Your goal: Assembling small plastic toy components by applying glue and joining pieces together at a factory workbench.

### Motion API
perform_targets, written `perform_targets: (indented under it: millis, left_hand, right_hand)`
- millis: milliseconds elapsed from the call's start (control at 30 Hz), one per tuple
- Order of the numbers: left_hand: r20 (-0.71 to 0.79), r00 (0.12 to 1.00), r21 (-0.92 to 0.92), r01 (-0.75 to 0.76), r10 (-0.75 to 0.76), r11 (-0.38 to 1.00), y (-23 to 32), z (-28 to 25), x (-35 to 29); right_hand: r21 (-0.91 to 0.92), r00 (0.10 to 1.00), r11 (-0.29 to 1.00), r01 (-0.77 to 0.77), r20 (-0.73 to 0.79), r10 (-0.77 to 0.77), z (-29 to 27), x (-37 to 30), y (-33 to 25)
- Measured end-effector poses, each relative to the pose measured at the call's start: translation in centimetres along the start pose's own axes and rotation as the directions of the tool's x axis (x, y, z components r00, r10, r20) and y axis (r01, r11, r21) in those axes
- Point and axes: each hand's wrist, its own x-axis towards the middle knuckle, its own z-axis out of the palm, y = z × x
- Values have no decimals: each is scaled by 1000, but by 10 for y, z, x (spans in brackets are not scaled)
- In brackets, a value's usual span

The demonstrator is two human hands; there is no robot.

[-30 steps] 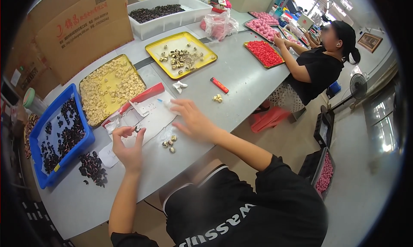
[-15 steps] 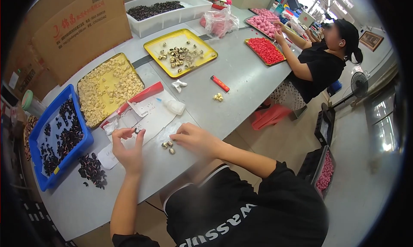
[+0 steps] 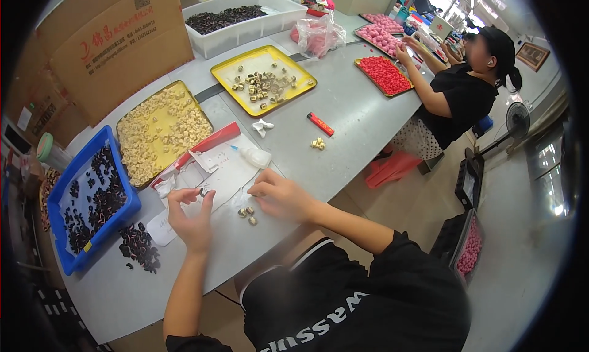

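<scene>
While my left hand (image 3: 191,216) pinched one small dark piece (image 3: 201,193) at its fingertips, my right hand (image 3: 279,195) rested half-curled, holding nothing, beside tiny gold caps (image 3: 246,214); they seemed light, hard, and easily dropped.

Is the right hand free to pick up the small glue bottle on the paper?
Probably yes: the right hand lies on the paper just below the glue bottle, with only bare paper between them, and seems to hold nothing.

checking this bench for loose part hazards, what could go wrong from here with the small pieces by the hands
1. The left hand pinches a tiny dark piece at its fingertips; it could slip and be lost among the papers.
2. The loose small gold pieces by the right hand lie near the table edge and might get knocked off.
3. The small white bottle lies on its side and may leak.
</scene>
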Motion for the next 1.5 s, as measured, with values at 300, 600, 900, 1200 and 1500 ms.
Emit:
perform_targets:
  millis: [300, 600, 900, 1200, 1500]
  left_hand:
    - [-8, 1000, 3, 7, -7, 1000, -1, -2, 3]
    - [-16, 1000, -10, 25, -25, 1000, -1, -2, 6]
    - [18, 998, -5, 52, -52, 999, -3, -4, 6]
    - [17, 996, -49, 88, -87, 995, -7, 0, 11]
    - [-28, 999, -71, 25, -27, 997, -12, -2, 7]
  right_hand:
    - [223, 999, 975, 4, -35, 4, -13, 49, 4]
    - [255, 970, 938, 233, 8, -243, -1, 115, -1]
    - [574, 997, 818, -40, 77, -5, 18, 114, 19]
    - [558, 986, 829, -35, 155, -63, -5, 121, 21]
    - [552, 948, 833, 29, 249, -198, 4, 119, 18]
